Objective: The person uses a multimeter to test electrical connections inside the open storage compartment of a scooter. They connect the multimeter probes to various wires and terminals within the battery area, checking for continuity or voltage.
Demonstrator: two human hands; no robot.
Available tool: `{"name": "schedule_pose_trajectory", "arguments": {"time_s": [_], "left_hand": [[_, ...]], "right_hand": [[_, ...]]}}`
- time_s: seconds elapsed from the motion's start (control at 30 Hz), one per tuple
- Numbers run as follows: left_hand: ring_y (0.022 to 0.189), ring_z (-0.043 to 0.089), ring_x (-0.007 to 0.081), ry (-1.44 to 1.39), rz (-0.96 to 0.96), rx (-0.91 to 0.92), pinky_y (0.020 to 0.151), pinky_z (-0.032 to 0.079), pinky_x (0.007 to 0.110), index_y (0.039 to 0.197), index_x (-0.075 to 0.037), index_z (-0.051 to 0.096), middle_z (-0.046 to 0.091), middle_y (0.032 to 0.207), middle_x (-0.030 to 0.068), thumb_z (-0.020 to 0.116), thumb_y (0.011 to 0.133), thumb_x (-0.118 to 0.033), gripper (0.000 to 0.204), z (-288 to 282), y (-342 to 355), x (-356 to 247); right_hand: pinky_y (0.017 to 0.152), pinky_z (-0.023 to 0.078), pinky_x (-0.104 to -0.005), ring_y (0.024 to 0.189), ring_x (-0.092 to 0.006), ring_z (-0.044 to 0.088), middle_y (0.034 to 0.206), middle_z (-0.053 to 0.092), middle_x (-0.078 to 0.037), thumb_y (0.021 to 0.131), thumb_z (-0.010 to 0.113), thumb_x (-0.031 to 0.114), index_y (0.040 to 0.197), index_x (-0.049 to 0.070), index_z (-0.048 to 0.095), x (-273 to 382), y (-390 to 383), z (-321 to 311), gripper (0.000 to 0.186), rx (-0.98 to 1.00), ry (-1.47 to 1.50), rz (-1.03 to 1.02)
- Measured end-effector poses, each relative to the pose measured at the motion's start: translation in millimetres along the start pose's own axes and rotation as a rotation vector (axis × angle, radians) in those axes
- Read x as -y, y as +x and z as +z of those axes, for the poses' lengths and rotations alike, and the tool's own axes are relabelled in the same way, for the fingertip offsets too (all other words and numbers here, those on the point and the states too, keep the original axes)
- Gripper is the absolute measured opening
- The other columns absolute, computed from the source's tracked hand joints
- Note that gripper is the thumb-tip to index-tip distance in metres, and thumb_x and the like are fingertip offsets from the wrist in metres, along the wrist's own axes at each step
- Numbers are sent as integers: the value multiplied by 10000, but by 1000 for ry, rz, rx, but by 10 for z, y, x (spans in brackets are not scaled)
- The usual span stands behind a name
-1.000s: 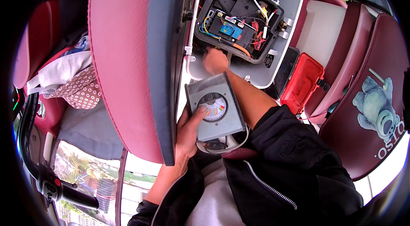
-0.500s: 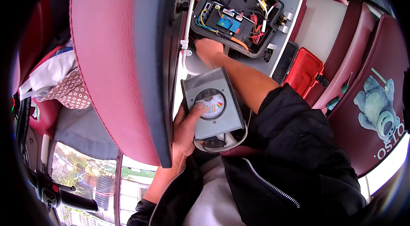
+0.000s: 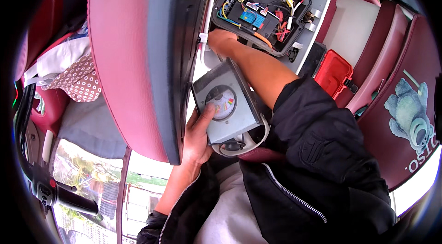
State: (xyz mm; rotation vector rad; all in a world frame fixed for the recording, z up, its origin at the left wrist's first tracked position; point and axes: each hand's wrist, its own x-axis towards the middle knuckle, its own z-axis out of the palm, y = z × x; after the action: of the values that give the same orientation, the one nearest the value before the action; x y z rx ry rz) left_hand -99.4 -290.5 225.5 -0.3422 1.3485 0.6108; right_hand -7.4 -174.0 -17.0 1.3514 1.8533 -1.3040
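The left hand (image 3: 199, 135) grasps a grey analogue meter (image 3: 226, 102) from below, thumb lying across its face just beside the round dial with coloured bands. The meter tilts, its upper corner pointing toward the open black electrical compartment (image 3: 260, 11) above it. A grey cable loop (image 3: 251, 140) curls under the meter's lower edge.

The right hand (image 3: 222, 41) reaches past the meter's top to the lower left edge of that compartment, its forearm passing close behind the meter's right side. The fingers are turned away, so whether they pinch something or lie loose cannot be told.

Inside the compartment sit a blue circuit module (image 3: 252, 17) and tangled wires in red, yellow, orange and white; single connections are too small to make out. Left of the meter a raised maroon seat (image 3: 133, 59) with a grey underside fills the view and hides everything behind it. Right of the meter lie a red plastic case (image 3: 332, 73) and, farther out, a maroon panel with a koala picture (image 3: 410, 115). The black jacket sleeve (image 3: 322, 152) covers the space below the meter. A patterned cloth (image 3: 80, 80) lies beyond the seat, partly cut off.
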Motion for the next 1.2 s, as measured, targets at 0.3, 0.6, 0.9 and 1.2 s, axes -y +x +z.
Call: {"name": "schedule_pose_trajectory", "arguments": {"time_s": [0.3, 0.6, 0.9, 1.2], "left_hand": [[1002, 613, 236, -90, -9, 25, 775, 537, 366, 1302, -23, 427, 589, 1162, 122, 523, 936, -316, 479, -49, 36, 49], [936, 628, 231, -142, -38, 47, 549, 546, 325, 1340, -33, 364, 559, 1165, 126, 541, 935, -261, 498, 5, 11, 22], [871, 644, 230, -178, -8, -15, 459, 522, 329, 1324, -36, 383, 580, 1126, 126, 549, 930, -282, 493, 35, 18, 60], [935, 621, 223, -74, 1, 36, 609, 545, 333, 1333, -32, 381, 571, 1149, 115, 525, 943, -273, 481, -35, -3, 80]], "right_hand": [[824, 522, -417, 1050, -316, 614, 1163, 625, -130, 792, 609, 109, 1088, 60, 664, 61, 101, -116, 304, 242, -157, -80], [821, 525, -420, 1069, -304, 608, 1176, 620, -130, 805, 602, 121, 1095, 48, 659, 21, 170, -36, 305, 206, -107, -25], [831, 522, -432, 1045, -306, 619, 1153, 627, -148, 815, 563, 112, 1074, 47, 670, 76, 113, -99, 287, 214, -159, -83], [792, 524, -428, 990, -319, 635, 1045, 660, -150, 758, 607, 150, 1044, 58, 674, -279, -184, 298, 307, 240, -55, -28]]}}
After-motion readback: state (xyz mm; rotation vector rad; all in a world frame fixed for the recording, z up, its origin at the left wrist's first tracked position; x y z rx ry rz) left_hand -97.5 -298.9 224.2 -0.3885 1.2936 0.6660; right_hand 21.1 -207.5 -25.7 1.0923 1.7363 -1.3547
